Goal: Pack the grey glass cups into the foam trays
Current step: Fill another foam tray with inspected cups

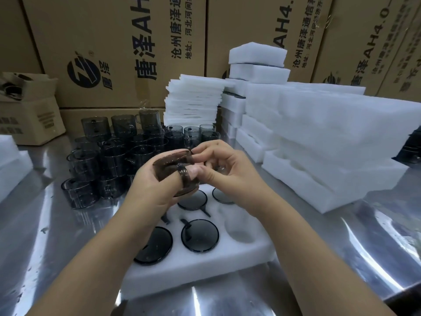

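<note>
My left hand [157,185] holds a grey glass cup [174,166] tilted on its side above the white foam tray [205,267], with my thumb through its handle. My right hand [225,166] pinches the cup's rim from the right. The tray lies on the steel table right below my hands. Several of its round holes hold cups, such as one near the front [200,234]. A hole at the front right [240,231] holds nothing. A cluster of loose grey cups [114,153] stands stacked behind and to the left.
Piles of foam trays [319,137] fill the right side, and thin foam sheets [193,99] are stacked behind the cups. Large printed cartons [118,46] wall off the back. A small open carton [27,106] sits at far left. The steel table [57,236] is reflective.
</note>
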